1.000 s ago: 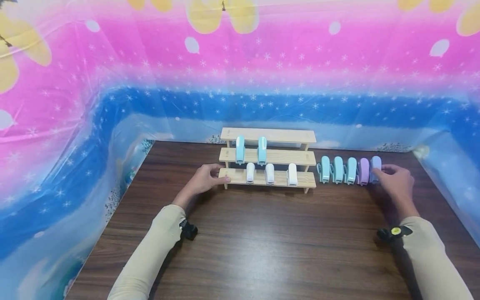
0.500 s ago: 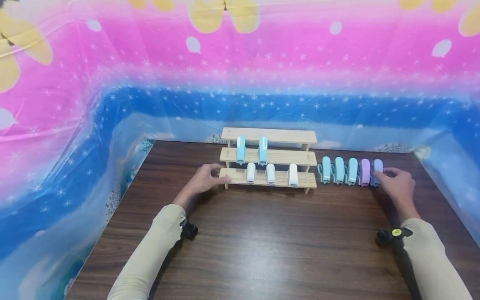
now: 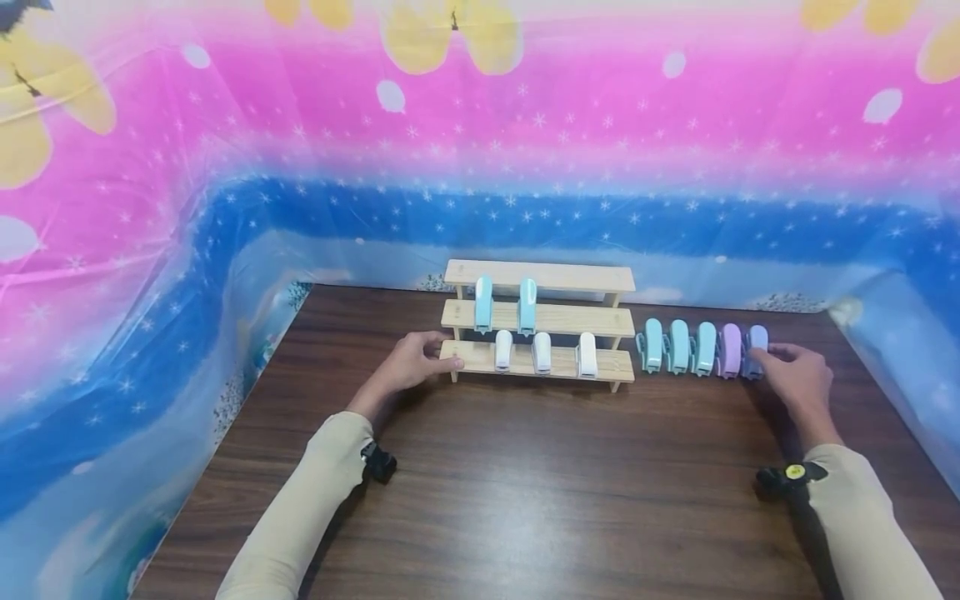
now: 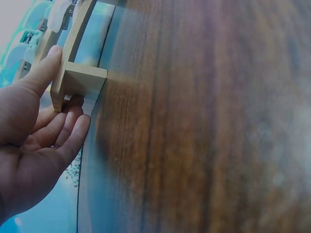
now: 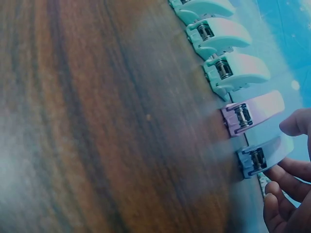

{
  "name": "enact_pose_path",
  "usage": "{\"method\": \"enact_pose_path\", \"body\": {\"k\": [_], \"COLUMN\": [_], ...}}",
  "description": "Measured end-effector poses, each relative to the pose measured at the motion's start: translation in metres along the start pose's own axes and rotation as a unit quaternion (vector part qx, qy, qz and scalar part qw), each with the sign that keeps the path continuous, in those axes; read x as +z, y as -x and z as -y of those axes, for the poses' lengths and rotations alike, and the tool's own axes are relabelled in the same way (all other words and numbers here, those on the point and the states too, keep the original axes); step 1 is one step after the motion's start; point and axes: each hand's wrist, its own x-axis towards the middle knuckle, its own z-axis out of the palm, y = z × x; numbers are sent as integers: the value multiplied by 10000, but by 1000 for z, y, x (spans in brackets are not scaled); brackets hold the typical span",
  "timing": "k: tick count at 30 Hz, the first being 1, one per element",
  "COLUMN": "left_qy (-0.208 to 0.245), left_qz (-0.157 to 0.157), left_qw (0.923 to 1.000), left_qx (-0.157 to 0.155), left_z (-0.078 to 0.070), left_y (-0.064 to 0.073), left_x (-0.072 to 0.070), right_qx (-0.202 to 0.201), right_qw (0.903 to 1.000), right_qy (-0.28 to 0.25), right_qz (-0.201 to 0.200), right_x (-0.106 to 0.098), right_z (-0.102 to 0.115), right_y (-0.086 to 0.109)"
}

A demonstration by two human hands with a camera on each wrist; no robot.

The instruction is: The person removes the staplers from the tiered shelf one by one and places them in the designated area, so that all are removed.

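Note:
A three-tier wooden display stand (image 3: 540, 317) stands near the back of the table. My left hand (image 3: 412, 360) grips the left end of its lowest shelf, the thumb on top and fingers below, as the left wrist view shows. Two mint staplers (image 3: 527, 307) stand on the middle tier and three white staplers (image 3: 542, 354) on the lowest. Right of the stand, several small staplers stand in a row. My right hand (image 3: 798, 375) is at the row's right end, its thumb and fingers round the blue stapler (image 5: 267, 154). The purple stapler (image 5: 252, 114) is beside it.
Three mint staplers (image 3: 678, 346) fill the left part of the row, close to the stand's right side. Behind the table's back edge hangs a pink and blue printed cloth (image 3: 570, 167). The dark wooden table top (image 3: 510, 483) extends in front of both hands.
The right thumb has drawn back slightly, so more of the blue stapler shows. My left hand stays on the stand's end. The head view has tilted slightly.

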Motion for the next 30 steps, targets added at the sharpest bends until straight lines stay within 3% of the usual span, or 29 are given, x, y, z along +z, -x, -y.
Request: {"method": "enact_pose_path", "body": {"k": [6,12,21,30], "left_qy": [-49,-43,-120,-82], "left_qz": [-32,-36,-77,-48], "left_qw": [9999,9999,9998,9999], "left_qx": [97,110,101,57], "left_z": [0,1,0,-2], "left_y": [1,1,-1,1], "left_x": [2,2,0,0], "right_qx": [-120,-627,-1164,-1907], "right_qw": [9994,9966,9925,9805], "right_qy": [-196,-243,-224,-409], "right_qz": [-267,-480,-284,-242], "right_x": [-10,-20,-18,-4], "right_z": [9,33,77,117], "right_y": [6,17,39,60]}}
